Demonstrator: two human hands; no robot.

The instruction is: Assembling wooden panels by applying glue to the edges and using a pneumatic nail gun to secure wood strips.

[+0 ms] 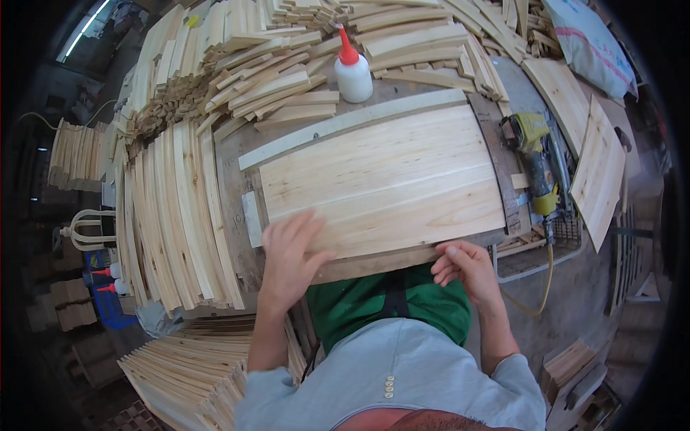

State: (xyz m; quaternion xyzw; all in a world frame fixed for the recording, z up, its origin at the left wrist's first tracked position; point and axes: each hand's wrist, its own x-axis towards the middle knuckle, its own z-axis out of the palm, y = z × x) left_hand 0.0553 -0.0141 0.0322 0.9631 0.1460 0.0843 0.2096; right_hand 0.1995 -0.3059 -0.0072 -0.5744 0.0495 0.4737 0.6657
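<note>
A wide, pale board (pixel 381 187) lies flat on the work table (pixel 233 169), right in front of the person. The left hand (pixel 293 248) is over the board's near left corner, open with its fingers spread, and grips nothing; it is blurry, so one cannot tell if it touches the wood. The right hand (pixel 463 267) is by the table's near edge, with its fingers half bent, and one cannot tell if it holds anything. A pale strip (pixel 352 128) runs along the board's far side, and a dark strip (pixel 494 158) blocks its right side. A white bottle with a red tip (pixel 353 75) stands behind the pale strip, near big piles of small sticks (pixel 280 90). A yellow-green air tool (pixel 530 140) is just past the dark strip, with a yellow hose (pixel 549 276). Long boards (pixel 169 215) stand in a row on the left, and a white sack (pixel 589 47) sits far back on the right.
</note>
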